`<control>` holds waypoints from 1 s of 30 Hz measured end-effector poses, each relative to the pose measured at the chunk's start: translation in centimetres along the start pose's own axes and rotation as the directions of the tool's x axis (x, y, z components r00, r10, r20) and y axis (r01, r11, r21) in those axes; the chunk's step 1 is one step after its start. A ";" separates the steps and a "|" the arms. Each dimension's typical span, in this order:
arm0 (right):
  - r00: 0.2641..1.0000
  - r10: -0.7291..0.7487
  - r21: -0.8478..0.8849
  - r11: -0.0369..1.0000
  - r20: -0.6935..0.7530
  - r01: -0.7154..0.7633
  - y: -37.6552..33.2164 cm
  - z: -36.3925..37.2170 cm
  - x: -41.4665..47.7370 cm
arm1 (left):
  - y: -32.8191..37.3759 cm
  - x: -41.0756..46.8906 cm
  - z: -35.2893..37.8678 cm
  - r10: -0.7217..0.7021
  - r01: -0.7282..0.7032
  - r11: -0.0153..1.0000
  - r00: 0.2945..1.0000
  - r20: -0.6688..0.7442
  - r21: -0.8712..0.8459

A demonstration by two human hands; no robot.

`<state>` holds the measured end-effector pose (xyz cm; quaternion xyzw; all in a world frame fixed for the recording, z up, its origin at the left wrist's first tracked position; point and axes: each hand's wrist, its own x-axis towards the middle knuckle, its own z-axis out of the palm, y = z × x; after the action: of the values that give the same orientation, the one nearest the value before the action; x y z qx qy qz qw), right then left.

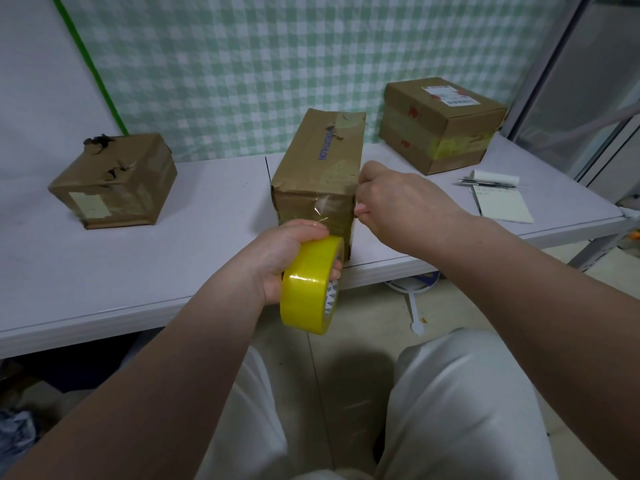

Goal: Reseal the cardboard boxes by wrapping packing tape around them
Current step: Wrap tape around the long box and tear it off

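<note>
At frame centre, your left hand grips the glossy yellow tape roll, clear film stretched onto the crumpled tall cardboard box. Your right hand curls against its right edge; grip unclear.

Left hand low centre, forearm coming in from lower left, fingers and thumb wrapped round the tape roll, fingertips poking out at the core. Right hand higher and just to its right, back of hand to camera, forearm in from lower right, fingers curled inward; whether they pinch anything is hidden. Forearms bare, hands near but apart.
</note>
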<state>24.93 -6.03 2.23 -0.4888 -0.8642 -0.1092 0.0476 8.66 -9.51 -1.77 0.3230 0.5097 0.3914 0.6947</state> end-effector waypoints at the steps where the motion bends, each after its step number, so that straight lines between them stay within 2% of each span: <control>1: 1.000 0.005 0.027 1.000 0.001 -0.005 0.2 0.0 -0.1 | 0.1 0.0 0.0 -0.009 0.009 1.000 1.000 0.002 0.016; 4: 0.999 0.041 0.131 0.991 0.000 -0.041 0.6 0.4 -0.4 | 0.3 0.2 -0.1 -0.032 0.031 0.997 0.999 0.006 0.073; 7: 0.994 0.101 0.314 0.945 -0.034 -0.086 0.6 1.1 -0.8 | 0.4 0.2 0.0 -0.031 0.030 0.994 1.000 0.005 0.104; 9: 0.986 0.164 0.424 0.892 0.013 -0.154 0.5 1.6 -1.1 | 0.4 0.1 0.0 -0.033 0.033 0.992 0.999 0.004 0.120; 11: 0.967 0.225 0.514 0.820 0.120 -0.254 0.3 2.2 -1.3 | 0.4 0.0 -0.1 -0.046 0.046 0.992 0.999 0.000 0.120; 12: 0.949 0.263 0.586 0.746 0.176 -0.315 0.1 2.5 -1.5 | 0.3 0.0 -0.1 -0.054 0.054 0.992 0.999 -0.001 0.118; 13: 0.922 0.308 0.683 0.622 0.236 -0.383 -0.1 2.7 -1.7 | 0.3 -0.1 -0.1 -0.062 0.062 0.991 0.998 -0.003 0.115; 15: 0.864 0.353 0.827 0.309 0.358 -0.469 -0.6 3.3 -2.0 | 0.2 -0.1 0.0 -0.069 0.069 0.991 0.998 -0.008 0.115; 16: 0.855 0.351 0.860 0.203 0.383 -0.469 -0.8 3.6 -2.2 | 0.2 -0.1 0.0 -0.069 0.070 0.990 0.998 -0.009 0.120; 17: 0.857 0.354 0.882 0.149 0.375 -0.448 -1.2 3.9 -2.3 | 0.3 -0.1 0.1 -0.070 0.070 0.989 0.998 -0.007 0.131; 19: 0.862 0.392 0.919 0.092 0.321 -0.384 -1.8 4.3 -2.3 | 0.4 0.0 0.1 -0.074 0.073 0.984 0.997 -0.003 0.160; 22: 0.824 0.507 0.951 0.024 0.255 -0.310 -2.4 4.6 -1.8 | 0.6 0.0 0.1 -0.073 0.072 0.981 0.997 -0.004 0.178; 30: 0.744 0.631 0.954 0.020 0.220 -0.299 -3.0 4.9 -1.2 | 0.7 0.0 -0.4 -0.080 0.078 0.983 0.997 0.005 0.169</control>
<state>23.13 -7.37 -3.23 -0.5853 -0.5048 0.4062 0.4874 8.13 -9.14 -1.24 0.3624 0.5494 0.3173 0.6827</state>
